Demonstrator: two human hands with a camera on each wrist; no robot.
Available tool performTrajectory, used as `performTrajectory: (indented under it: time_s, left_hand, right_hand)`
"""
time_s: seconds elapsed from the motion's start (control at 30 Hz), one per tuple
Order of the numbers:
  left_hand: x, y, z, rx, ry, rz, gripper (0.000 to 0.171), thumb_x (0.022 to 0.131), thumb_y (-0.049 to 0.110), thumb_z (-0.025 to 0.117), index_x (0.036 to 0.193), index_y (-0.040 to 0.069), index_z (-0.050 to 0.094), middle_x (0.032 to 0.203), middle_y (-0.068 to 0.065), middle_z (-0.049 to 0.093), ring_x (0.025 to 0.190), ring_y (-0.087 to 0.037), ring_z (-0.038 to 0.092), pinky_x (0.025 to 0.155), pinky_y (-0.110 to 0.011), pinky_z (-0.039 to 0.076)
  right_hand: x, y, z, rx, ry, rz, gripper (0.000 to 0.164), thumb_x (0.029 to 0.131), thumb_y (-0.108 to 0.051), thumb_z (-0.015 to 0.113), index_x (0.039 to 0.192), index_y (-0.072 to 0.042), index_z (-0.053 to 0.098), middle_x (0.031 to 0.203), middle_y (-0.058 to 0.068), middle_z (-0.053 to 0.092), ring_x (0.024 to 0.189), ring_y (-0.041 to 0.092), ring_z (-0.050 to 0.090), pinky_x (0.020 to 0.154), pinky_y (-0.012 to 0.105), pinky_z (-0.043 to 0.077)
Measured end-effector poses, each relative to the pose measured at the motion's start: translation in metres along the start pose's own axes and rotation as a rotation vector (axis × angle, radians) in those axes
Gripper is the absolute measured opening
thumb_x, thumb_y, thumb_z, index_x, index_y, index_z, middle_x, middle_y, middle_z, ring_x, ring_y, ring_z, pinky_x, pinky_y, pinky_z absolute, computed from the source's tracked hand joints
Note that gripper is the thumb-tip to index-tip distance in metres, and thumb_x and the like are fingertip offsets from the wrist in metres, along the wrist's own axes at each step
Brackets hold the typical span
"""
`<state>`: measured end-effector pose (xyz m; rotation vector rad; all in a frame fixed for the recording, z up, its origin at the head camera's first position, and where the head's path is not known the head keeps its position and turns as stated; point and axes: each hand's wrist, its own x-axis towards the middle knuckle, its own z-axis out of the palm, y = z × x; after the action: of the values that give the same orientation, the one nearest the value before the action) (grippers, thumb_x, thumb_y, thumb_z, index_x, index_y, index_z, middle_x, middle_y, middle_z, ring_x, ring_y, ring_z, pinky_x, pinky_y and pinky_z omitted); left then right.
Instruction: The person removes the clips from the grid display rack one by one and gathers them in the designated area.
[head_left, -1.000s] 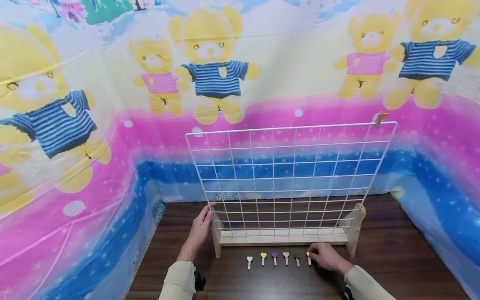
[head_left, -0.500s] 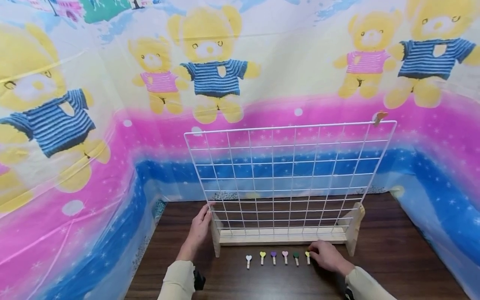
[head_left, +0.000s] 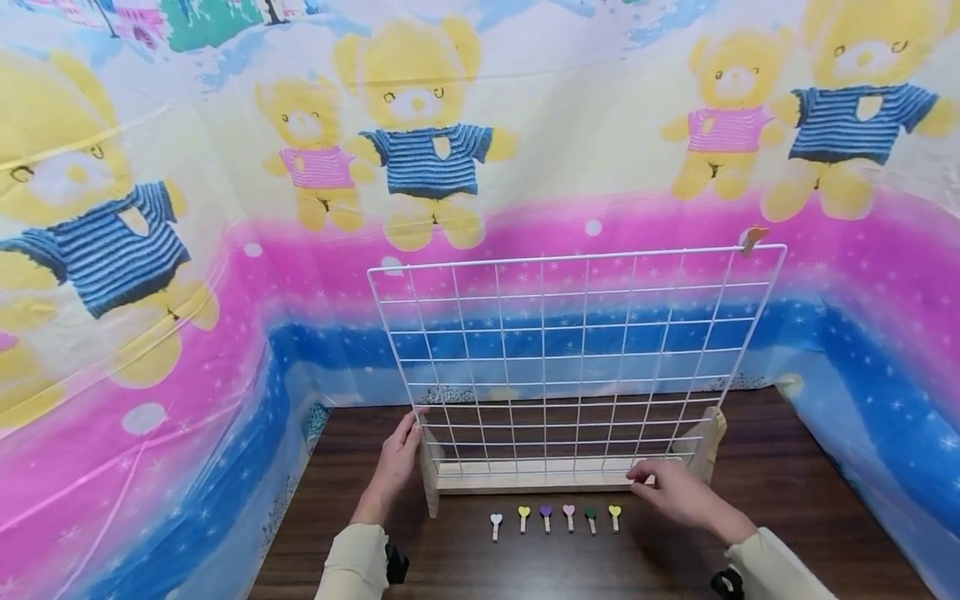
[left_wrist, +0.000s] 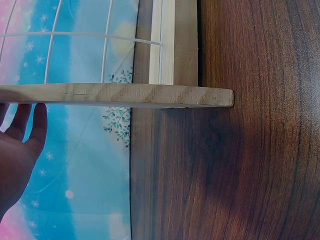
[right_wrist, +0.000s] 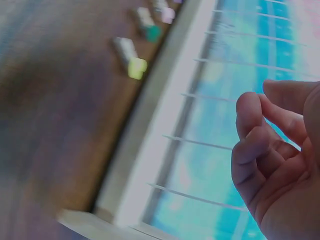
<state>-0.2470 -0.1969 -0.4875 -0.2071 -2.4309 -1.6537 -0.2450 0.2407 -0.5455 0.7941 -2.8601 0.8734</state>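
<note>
My left hand (head_left: 399, 454) rests against the left wooden upright (left_wrist: 115, 95) of a white wire grid rack (head_left: 545, 358). In the left wrist view its straight fingers touch the wood's outer side; the thumb does not show there. My right hand (head_left: 678, 492) hovers before the right end of the wooden base (head_left: 525, 477), fingers loosely curled. Nothing shows between its thumb and fingertips (right_wrist: 250, 107). Below and left of it, the nearest heart clothespin, a yellow one (head_left: 615, 517), lies on the table. In line with it lie green (head_left: 591, 517), pink (head_left: 568, 515), purple (head_left: 546, 517), yellow (head_left: 523, 517) and white (head_left: 496, 523) heart clothespins.
An orange heart clothespin (head_left: 753, 238) is clipped on the grid's top wire near the right corner. The dark wooden table (head_left: 570, 575) carries the rack. A bear-printed cloth (head_left: 570, 150) hangs behind and around the sides.
My right hand has left the rightmost yellow clothespin and risen up and rightward, while the clothespin stays on the table. My left hand keeps its place at the upright.
</note>
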Motion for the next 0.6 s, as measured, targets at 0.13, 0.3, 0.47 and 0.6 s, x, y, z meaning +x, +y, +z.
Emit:
performTrajectory:
  time_s: [0.13, 0.3, 0.47, 0.6]
  left_hand:
    - [0.0, 0.0, 0.0, 0.002, 0.004, 0.003, 0.033, 0.101, 0.004, 0.04, 0.132, 0.0, 0.05, 0.134, -0.028, 0.047, 0.118, -0.04, 0.044, 0.096, -0.055, 0.034]
    - [-0.001, 0.0, -0.001, -0.01, -0.005, 0.0, 0.033, 0.101, 0.004, 0.039, 0.132, -0.001, 0.048, 0.136, -0.029, 0.044, 0.123, -0.041, 0.041, 0.097, -0.057, 0.032]
    - [-0.002, 0.001, -0.001, -0.013, -0.011, -0.007, 0.034, 0.101, 0.004, 0.039, 0.133, -0.002, 0.047, 0.136, -0.029, 0.043, 0.122, -0.041, 0.041, 0.097, -0.056, 0.032]
    - [-0.002, 0.001, 0.0, -0.004, -0.003, 0.0, 0.033, 0.1, 0.003, 0.04, 0.132, -0.003, 0.048, 0.134, -0.028, 0.046, 0.118, -0.039, 0.044, 0.096, -0.054, 0.034]
  right_hand:
    - [0.001, -0.015, -0.028, 0.024, 0.024, 0.001, 0.01, 0.09, -0.013, 0.064, 0.098, -0.011, 0.069, 0.088, -0.004, 0.065, 0.057, 0.0, 0.048, 0.053, 0.024, 0.042]
    - [0.001, -0.028, -0.059, 0.044, 0.044, 0.013, 0.013, 0.09, -0.013, 0.064, 0.102, -0.009, 0.069, 0.086, -0.004, 0.064, 0.055, 0.002, 0.048, 0.05, 0.024, 0.042]
    - [0.001, -0.036, -0.086, -0.001, 0.113, 0.022, 0.013, 0.089, -0.012, 0.065, 0.102, -0.012, 0.069, 0.074, -0.009, 0.058, 0.055, 0.003, 0.047, 0.05, 0.025, 0.041]
    - [0.002, -0.044, -0.107, -0.054, 0.204, -0.008, 0.013, 0.088, -0.012, 0.067, 0.101, -0.012, 0.069, 0.076, -0.009, 0.057, 0.057, 0.003, 0.046, 0.051, 0.025, 0.04]
